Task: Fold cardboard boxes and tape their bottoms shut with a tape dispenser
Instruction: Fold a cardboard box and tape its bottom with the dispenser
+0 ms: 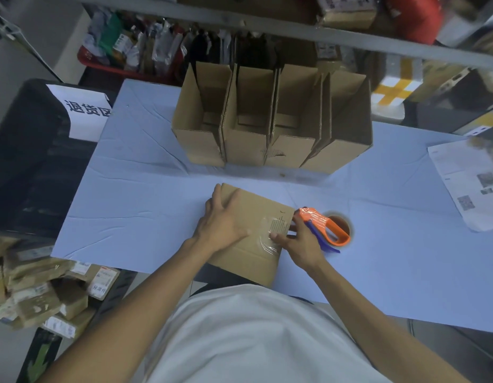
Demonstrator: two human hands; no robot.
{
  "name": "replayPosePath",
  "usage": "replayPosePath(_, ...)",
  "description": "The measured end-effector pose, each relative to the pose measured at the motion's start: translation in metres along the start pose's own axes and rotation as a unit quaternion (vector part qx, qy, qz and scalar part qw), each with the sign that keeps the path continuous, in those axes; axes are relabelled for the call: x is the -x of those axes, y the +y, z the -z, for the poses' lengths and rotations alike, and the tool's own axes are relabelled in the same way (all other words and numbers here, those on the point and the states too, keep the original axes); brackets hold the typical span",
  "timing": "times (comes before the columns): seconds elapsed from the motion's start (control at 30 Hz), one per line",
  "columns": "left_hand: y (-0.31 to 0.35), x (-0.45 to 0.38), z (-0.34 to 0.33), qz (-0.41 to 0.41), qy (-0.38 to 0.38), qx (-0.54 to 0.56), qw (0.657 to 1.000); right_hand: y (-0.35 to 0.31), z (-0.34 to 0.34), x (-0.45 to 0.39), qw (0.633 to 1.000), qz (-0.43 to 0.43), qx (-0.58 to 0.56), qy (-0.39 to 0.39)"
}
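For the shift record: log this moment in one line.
step: taping bottom | left hand: presses cardboard box | right hand: grips orange tape dispenser

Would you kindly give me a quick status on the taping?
Left hand flat on box. Right hand grips tape dispenser at box's right edge; tape laid. Nothing blocking.

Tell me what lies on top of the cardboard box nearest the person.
On the box lies clear tape. The left hand presses flat on it; the right hand, gripping the orange tape dispenser, touches its right edge. The hands cover part of the surface, so the seam there is hidden.
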State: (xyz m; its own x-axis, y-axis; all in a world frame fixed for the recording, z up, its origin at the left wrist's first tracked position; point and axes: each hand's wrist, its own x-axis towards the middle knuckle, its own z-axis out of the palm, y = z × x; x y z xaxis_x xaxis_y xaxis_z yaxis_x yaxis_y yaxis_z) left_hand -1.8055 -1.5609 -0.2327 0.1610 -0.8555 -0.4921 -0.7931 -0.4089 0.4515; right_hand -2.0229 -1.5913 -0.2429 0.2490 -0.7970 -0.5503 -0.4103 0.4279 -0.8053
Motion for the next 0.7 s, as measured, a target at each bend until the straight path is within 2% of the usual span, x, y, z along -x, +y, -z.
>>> replayPosePath(0.13,0.006,0.001,-0.003,0.002,0.010,0.009,1.000,0.005,0.005,0.002,1.000,0.004,0.000,-0.012)
replayPosePath(0.27,0.008,-0.002,-0.004,0.004,0.014,-0.014,1.000,0.006,0.003,0.001,0.999,0.003,-0.047,-0.010)
replayPosePath(0.37,0.018,-0.011,-0.006,-0.102,0.013,-0.141,0.985,0.005,0.000,0.000,0.999,0.026,-0.012,0.023)
replayPosePath(0.43,0.029,-0.016,-0.007,-0.136,-0.011,-0.153,0.979,0.001,0.000,-0.004,0.998,0.047,0.030,0.032)
replayPosePath(0.53,0.036,-0.024,-0.007,-0.120,-0.012,-0.110,0.987,-0.008,0.002,-0.011,0.996,0.061,0.054,0.038)
replayPosePath(0.7,0.043,-0.030,0.004,-0.081,-0.052,-0.138,0.986,-0.014,-0.003,-0.019,0.993,0.054,0.080,0.068)
